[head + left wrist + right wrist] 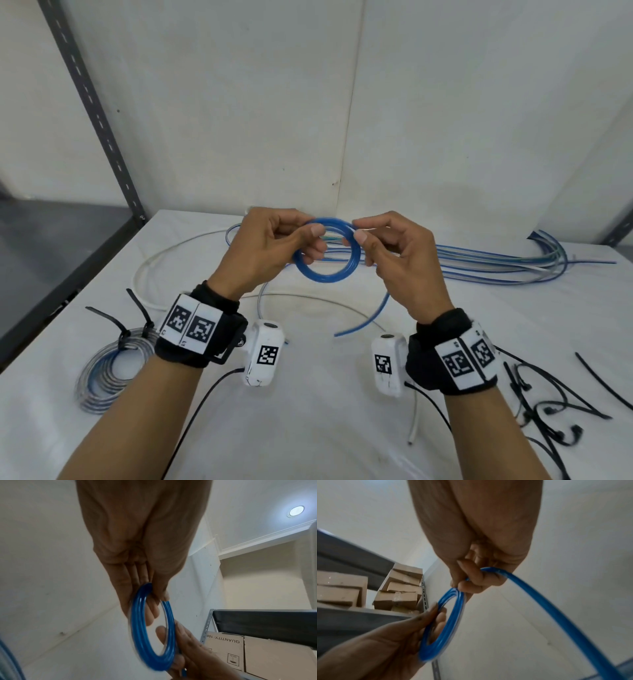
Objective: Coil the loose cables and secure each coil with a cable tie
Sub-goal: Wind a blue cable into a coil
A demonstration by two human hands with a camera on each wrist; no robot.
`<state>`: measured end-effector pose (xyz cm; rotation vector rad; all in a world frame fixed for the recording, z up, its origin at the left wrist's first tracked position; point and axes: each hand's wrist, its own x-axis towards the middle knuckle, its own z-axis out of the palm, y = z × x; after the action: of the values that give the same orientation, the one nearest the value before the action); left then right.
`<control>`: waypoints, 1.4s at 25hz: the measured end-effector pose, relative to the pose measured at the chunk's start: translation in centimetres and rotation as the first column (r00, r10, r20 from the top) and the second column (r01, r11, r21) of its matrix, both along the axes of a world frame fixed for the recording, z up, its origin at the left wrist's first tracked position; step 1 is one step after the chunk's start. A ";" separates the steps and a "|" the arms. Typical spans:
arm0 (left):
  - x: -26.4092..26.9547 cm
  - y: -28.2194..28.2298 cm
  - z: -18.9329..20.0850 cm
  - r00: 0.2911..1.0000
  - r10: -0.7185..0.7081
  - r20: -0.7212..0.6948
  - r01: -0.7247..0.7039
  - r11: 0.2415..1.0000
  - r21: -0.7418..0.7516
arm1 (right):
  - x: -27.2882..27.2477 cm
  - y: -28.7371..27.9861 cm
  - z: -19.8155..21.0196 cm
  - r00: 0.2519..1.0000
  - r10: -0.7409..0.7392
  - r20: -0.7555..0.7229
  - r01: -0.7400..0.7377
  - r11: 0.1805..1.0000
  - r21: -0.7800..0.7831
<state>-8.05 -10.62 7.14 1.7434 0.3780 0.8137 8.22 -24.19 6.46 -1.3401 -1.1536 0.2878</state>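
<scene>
A blue cable coil (327, 251) of several loops hangs in the air above the white table (308, 394). My left hand (294, 240) grips its left side, thumb on top and fingers through the ring (150, 628). My right hand (368, 240) pinches the right side of the coil (443, 622) between thumb and forefinger. The cable's loose tail (370, 315) runs down from my right hand toward the table, and shows in the right wrist view as a long blue strand (556, 615).
A finished grey-blue coil (106, 366) bound with black cable ties (123, 325) lies at the left. Loose blue and white cables (496, 265) stretch across the back right. Several black cable ties (548, 407) lie at the right. A white cable (164, 253) curves behind my left hand.
</scene>
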 end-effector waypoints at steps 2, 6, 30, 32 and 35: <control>0.4 -0.2 -0.1 0.994 0.042 0.101 -0.038 0.998 -0.041 | -0.8 0.2 0.0 0.990 0.004 -0.138 0.002 0.999 0.044; 0.7 -0.4 -0.3 0.990 0.033 0.140 -0.021 0.996 -0.087 | -1.1 0.4 -0.2 0.998 -0.037 -0.056 0.042 0.996 0.084; 0.9 -0.9 1.3 0.987 -0.159 0.002 0.146 0.902 -0.407 | -1.0 0.4 -0.3 0.998 0.044 -0.038 -0.041 0.997 0.067; 0.6 -1.0 1.0 0.962 -0.201 -0.184 0.144 0.947 -0.286 | -0.2 -0.2 0.0 0.988 0.115 0.104 -0.111 0.993 -0.043; 0.8 -1.7 0.7 0.970 -0.147 -0.195 0.115 0.979 -0.169 | -0.1 -0.5 0.2 0.977 0.120 0.179 -0.104 0.990 -0.095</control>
<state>-7.26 -12.35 7.80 1.6902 0.4472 0.4956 8.16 -24.67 6.68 -1.4013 -1.3884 0.3021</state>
